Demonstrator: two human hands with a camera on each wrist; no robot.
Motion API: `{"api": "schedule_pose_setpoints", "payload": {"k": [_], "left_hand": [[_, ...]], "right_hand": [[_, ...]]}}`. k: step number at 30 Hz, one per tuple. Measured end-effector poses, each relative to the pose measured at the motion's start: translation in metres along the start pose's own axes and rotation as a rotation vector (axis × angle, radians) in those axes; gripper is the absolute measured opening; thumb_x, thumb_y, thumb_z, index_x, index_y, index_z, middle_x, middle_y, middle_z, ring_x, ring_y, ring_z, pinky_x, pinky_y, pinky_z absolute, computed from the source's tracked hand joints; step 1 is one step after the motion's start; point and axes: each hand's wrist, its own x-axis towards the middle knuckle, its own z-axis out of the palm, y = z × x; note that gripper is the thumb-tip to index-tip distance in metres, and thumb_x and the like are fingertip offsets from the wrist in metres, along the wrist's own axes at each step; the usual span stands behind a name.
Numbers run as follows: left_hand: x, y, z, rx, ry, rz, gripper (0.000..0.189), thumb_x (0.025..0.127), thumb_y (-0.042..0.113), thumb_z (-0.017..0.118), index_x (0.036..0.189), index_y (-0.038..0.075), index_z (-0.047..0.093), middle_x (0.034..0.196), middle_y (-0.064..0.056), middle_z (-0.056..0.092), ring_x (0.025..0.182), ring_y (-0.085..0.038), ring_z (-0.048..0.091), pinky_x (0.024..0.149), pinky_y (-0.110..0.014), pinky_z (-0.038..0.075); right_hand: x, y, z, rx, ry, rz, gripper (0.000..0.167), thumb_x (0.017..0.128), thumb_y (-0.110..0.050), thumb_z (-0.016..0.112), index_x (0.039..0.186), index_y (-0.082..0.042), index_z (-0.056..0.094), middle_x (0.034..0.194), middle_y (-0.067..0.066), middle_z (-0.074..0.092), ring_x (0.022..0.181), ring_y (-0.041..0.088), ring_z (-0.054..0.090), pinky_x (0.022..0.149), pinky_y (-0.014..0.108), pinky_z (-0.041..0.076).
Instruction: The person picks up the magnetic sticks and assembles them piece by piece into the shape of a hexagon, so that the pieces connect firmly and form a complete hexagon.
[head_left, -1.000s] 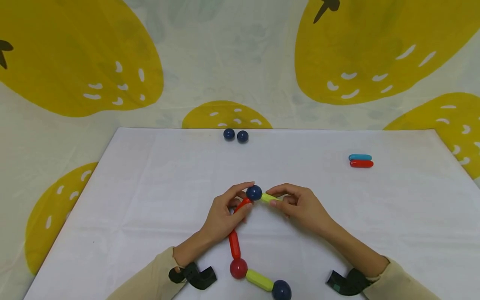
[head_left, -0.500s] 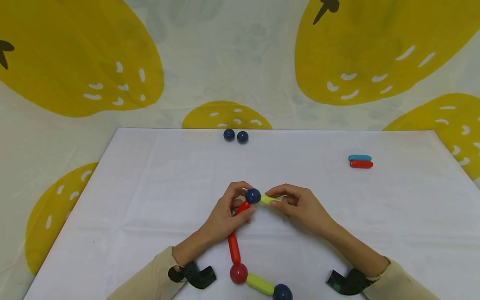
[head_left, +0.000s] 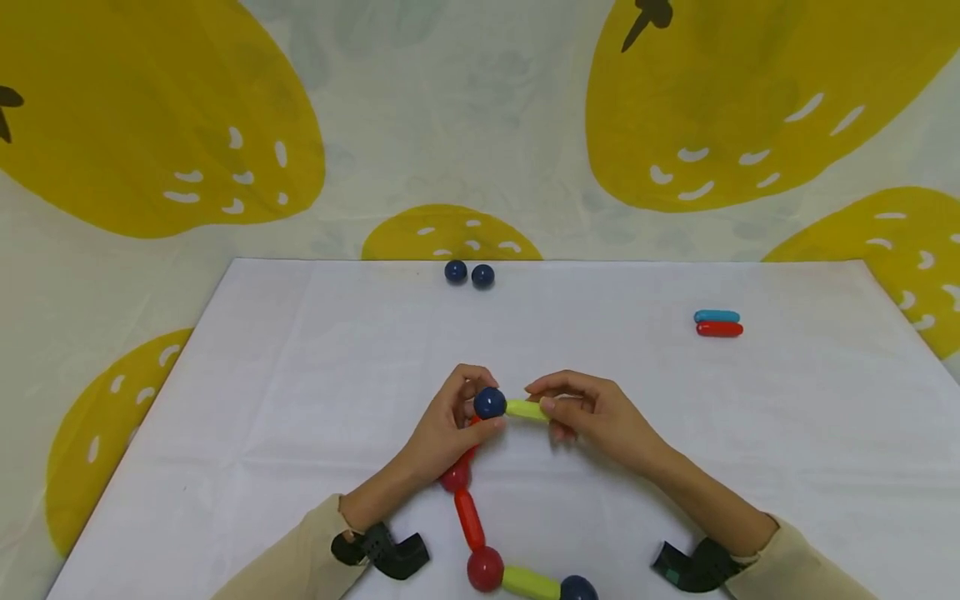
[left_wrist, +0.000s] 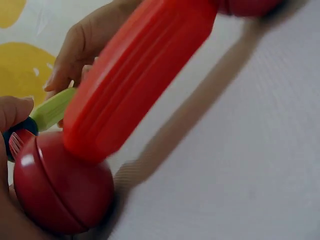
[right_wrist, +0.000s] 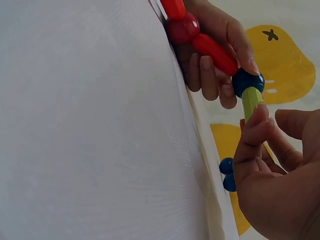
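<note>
My left hand [head_left: 442, 429] holds a dark blue ball [head_left: 491, 402] between thumb and fingers. Below this ball runs a red rod [right_wrist: 215, 53], partly behind the thumb in the head view, down to a red ball [head_left: 455, 477]. From there the chain continues through another red rod [head_left: 469, 520] to a second red ball [head_left: 485, 569], a yellow-green rod [head_left: 531, 582] and a blue ball [head_left: 578, 588] at the frame's bottom edge. With thumb and fingers my right hand [head_left: 603, 421] pinches a yellow-green rod [head_left: 525, 409], whose left end meets the held blue ball.
Two dark blue balls [head_left: 469, 274] sit side by side at the far edge of the white-covered table [head_left: 337, 333]. Toward the back right lie a light blue rod [head_left: 717, 316] and a red rod [head_left: 720, 329], side by side. A patterned cloth [head_left: 465, 100] hangs behind.
The held blue ball has come left and nearer to me, so more of the yellow-green rod shows. The chain's lower end has slid slightly right and nearer. My right hand has barely moved.
</note>
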Motion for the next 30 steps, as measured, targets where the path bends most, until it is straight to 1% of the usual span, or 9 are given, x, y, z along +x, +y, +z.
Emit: {"api": "schedule_pose_setpoints", "payload": {"k": [2, 5, 9, 11, 18, 21, 25, 28, 30], "left_hand": [[-0.001, 0.002, 0.002, 0.028, 0.003, 0.012, 0.039, 0.085, -0.008, 0.065, 0.115, 0.003, 0.042, 0.098, -0.013, 0.056, 0.075, -0.012, 0.055, 0.066, -0.019, 0.044], [-0.003, 0.013, 0.006, 0.105, 0.005, 0.052, 0.036, 0.083, -0.008, 0.066, 0.109, -0.001, 0.042, 0.095, -0.015, 0.058, 0.075, -0.01, 0.054, 0.066, -0.019, 0.046], [-0.004, 0.027, 0.009, 0.193, 0.04, 0.108, 0.032, 0.083, -0.008, 0.065, 0.108, -0.005, 0.046, 0.092, -0.016, 0.06, 0.072, -0.008, 0.053, 0.063, -0.019, 0.045], [-0.004, 0.027, 0.008, 0.22, 0.074, 0.13, 0.03, 0.083, -0.007, 0.064, 0.108, -0.006, 0.048, 0.092, -0.017, 0.061, 0.072, -0.009, 0.053, 0.062, -0.019, 0.044], [-0.004, 0.0, 0.0, 0.248, 0.169, 0.197, 0.022, 0.087, -0.004, 0.059, 0.108, 0.004, 0.056, 0.098, -0.009, 0.059, 0.069, -0.012, 0.048, 0.056, -0.023, 0.043], [-0.005, 0.011, 0.002, 0.251, 0.179, 0.19, 0.022, 0.087, -0.006, 0.056, 0.108, 0.0, 0.057, 0.099, -0.012, 0.059, 0.073, -0.014, 0.049, 0.061, -0.023, 0.044], [-0.005, 0.032, 0.006, 0.252, 0.183, 0.154, 0.021, 0.088, -0.011, 0.048, 0.105, -0.006, 0.06, 0.079, -0.02, 0.058, 0.065, -0.027, 0.052, 0.06, -0.023, 0.044], [-0.004, 0.03, 0.006, 0.236, 0.189, 0.167, 0.024, 0.09, -0.013, 0.043, 0.104, -0.006, 0.062, 0.067, -0.022, 0.052, 0.055, -0.034, 0.048, 0.053, -0.025, 0.042], [-0.004, 0.029, 0.006, 0.23, 0.206, 0.176, 0.026, 0.089, -0.014, 0.041, 0.102, -0.007, 0.062, 0.071, -0.021, 0.055, 0.056, -0.035, 0.049, 0.054, -0.028, 0.044]], "right_hand": [[0.001, 0.0, 0.0, 0.022, -0.022, -0.019, 0.028, 0.096, -0.016, 0.058, 0.119, 0.001, 0.06, 0.089, 0.013, 0.066, 0.063, 0.027, 0.059, 0.057, 0.03, 0.05], [0.002, -0.003, 0.0, 0.021, -0.031, -0.047, 0.028, 0.097, -0.015, 0.057, 0.119, 0.002, 0.059, 0.103, 0.015, 0.066, 0.065, 0.028, 0.06, 0.058, 0.031, 0.051], [0.01, -0.008, -0.005, -0.044, 0.014, -0.055, 0.026, 0.097, -0.016, 0.057, 0.118, -0.001, 0.061, 0.104, 0.016, 0.065, 0.067, 0.03, 0.059, 0.058, 0.031, 0.05], [0.019, -0.012, -0.009, -0.091, 0.043, -0.057, 0.026, 0.097, -0.019, 0.057, 0.118, -0.004, 0.062, 0.104, 0.014, 0.066, 0.068, 0.032, 0.058, 0.058, 0.032, 0.05], [0.067, -0.021, -0.026, -0.223, 0.164, -0.073, 0.027, 0.097, -0.025, 0.057, 0.118, -0.009, 0.064, 0.106, 0.012, 0.066, 0.076, 0.036, 0.059, 0.061, 0.038, 0.049], [0.09, -0.022, -0.027, -0.266, 0.2, -0.074, 0.027, 0.097, -0.026, 0.058, 0.118, -0.011, 0.065, 0.108, 0.012, 0.066, 0.079, 0.033, 0.061, 0.062, 0.039, 0.049], [0.119, -0.019, -0.024, -0.333, 0.224, -0.074, 0.028, 0.095, -0.026, 0.061, 0.119, -0.01, 0.064, 0.11, 0.005, 0.065, 0.085, 0.026, 0.063, 0.064, 0.036, 0.05], [0.137, -0.015, -0.021, -0.372, 0.249, -0.044, 0.031, 0.094, -0.025, 0.062, 0.122, -0.01, 0.062, 0.115, 0.002, 0.062, 0.087, 0.021, 0.062, 0.067, 0.034, 0.05], [0.147, -0.012, -0.017, -0.398, 0.262, -0.029, 0.033, 0.093, -0.024, 0.064, 0.123, -0.011, 0.061, 0.12, 0.004, 0.059, 0.086, 0.02, 0.059, 0.069, 0.032, 0.049]]}}
